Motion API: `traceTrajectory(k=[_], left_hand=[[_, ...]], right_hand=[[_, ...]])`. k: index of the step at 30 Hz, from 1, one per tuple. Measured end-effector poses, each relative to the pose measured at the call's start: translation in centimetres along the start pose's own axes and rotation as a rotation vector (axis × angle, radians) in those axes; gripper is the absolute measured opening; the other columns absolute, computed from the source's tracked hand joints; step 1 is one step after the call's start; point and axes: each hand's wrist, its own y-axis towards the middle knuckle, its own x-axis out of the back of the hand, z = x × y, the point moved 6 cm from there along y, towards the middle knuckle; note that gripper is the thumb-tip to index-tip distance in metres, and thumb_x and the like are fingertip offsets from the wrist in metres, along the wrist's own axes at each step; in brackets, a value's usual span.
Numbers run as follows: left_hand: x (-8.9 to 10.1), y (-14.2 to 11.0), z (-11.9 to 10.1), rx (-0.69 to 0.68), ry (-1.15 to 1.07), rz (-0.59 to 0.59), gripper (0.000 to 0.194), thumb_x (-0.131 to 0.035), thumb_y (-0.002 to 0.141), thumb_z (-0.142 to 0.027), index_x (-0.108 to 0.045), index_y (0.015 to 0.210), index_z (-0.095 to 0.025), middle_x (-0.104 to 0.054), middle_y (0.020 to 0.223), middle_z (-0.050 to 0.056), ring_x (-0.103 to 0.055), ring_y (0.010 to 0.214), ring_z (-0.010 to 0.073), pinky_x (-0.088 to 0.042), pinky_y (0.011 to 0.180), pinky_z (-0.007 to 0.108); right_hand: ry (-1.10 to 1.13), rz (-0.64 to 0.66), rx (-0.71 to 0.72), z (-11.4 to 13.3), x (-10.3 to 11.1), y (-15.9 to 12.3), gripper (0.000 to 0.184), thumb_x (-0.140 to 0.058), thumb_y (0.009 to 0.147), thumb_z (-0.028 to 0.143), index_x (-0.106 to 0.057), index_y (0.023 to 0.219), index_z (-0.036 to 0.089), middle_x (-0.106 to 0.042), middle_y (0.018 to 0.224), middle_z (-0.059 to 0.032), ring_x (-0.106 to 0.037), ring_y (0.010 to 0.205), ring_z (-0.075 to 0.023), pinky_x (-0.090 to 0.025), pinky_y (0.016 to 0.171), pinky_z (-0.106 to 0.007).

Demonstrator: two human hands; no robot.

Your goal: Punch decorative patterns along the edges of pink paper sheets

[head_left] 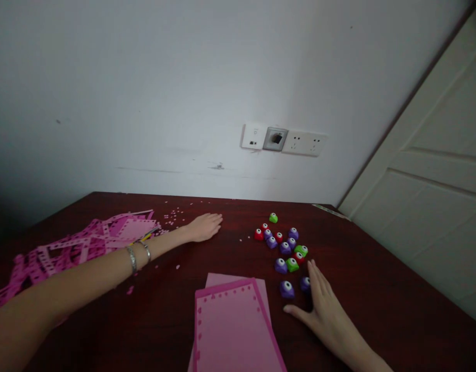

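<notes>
So the right hand point(323, 315) has its thumb spread wide from the fingers, which are stretched out side by side, and nothing's pinched in there. Right by the fingers is a purple eye-topped gadget point(304, 283), partly hidden, so can't tell if they're actually touching. Another purple one, the nearer gadget point(287, 290), sits just past the thumb tip.

The left hand point(204, 227) lies palm down on the dark red table point(230, 256), fingers straight and close together; can't see what's under the palm. Two silvery bracelets point(131, 259) on that wrist.

Going outward, the rest of the gadgets, like the far green one point(273, 218), are scattered beyond the right hand in purple, red and green. Pink sheets point(234, 325) overlap at the near edge, between the arms. Behind the left forearm there's a messy heap of pink strips point(85, 243), with tiny confetti bits point(173, 215) near it. Wall sockets point(303, 143) at the back.
</notes>
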Motion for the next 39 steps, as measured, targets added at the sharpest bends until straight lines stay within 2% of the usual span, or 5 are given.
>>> traceTrajectory(k=[6, 18, 26, 30, 39], left_hand=[[1.9, 0.9, 6.5, 0.412, 0.108, -0.042, 0.059, -0.025, 0.089, -0.040, -0.043, 0.121, 0.006, -0.044, 0.126, 0.029, -0.035, 0.122, 0.0369, -0.023, 0.098, 0.050], [-0.5, 5.9, -10.4, -0.080, -0.429, 0.118, 0.121, -0.046, 0.062, -0.078, 0.003, 0.138, 0.003, 0.003, 0.144, 0.025, -0.001, 0.134, 0.0312, -0.014, 0.108, 0.039], [1.1, 7.6, -10.5, -0.255, -0.597, -0.105, 0.097, -0.066, 0.063, -0.059, -0.025, 0.136, -0.009, -0.027, 0.140, 0.019, -0.023, 0.130, 0.0275, -0.024, 0.104, 0.039], [3.6, 7.7, -10.9, -0.339, -0.545, -0.281, 0.035, -0.048, 0.085, -0.042, -0.058, 0.108, -0.017, -0.051, 0.115, 0.008, -0.041, 0.111, 0.0184, -0.032, 0.097, 0.031], [2.7, 10.7, -11.8, -0.317, -0.361, -0.144, 0.019, -0.059, 0.079, -0.031, -0.065, 0.091, -0.017, -0.053, 0.096, 0.007, -0.043, 0.097, 0.0202, -0.036, 0.084, 0.029]], right_hand=[[0.071, -0.004, -0.056, -0.3, -0.1, 1.9, 0.110, -0.060, 0.067, 0.058, 0.001, 0.142, 0.006, -0.022, 0.143, -0.0234, -0.024, 0.131, -0.0333, -0.030, 0.103, -0.047], [0.165, 0.029, -0.156, -3.7, -1.0, 5.2, 0.115, -0.067, 0.057, 0.055, -0.008, 0.140, 0.001, -0.028, 0.139, -0.0271, -0.028, 0.128, -0.0360, -0.028, 0.103, -0.048], [0.294, 0.082, -0.170, -4.3, 0.3, 6.1, 0.116, -0.073, 0.051, 0.048, -0.010, 0.141, 0.010, -0.024, 0.143, -0.0208, -0.023, 0.131, -0.0334, -0.026, 0.105, -0.047], [0.393, -0.005, -0.019, -3.1, 4.2, 7.7, 0.060, -0.054, 0.077, 0.044, -0.040, 0.130, 0.019, -0.034, 0.138, -0.0134, -0.034, 0.126, -0.0280, -0.034, 0.101, -0.043], [0.326, 0.231, 0.230, 1.3, 2.1, 14.9, 0.019, -0.054, 0.078, 0.020, -0.066, 0.093, 0.016, -0.064, 0.094, -0.0093, -0.057, 0.090, -0.0221, -0.042, 0.083, -0.034]])
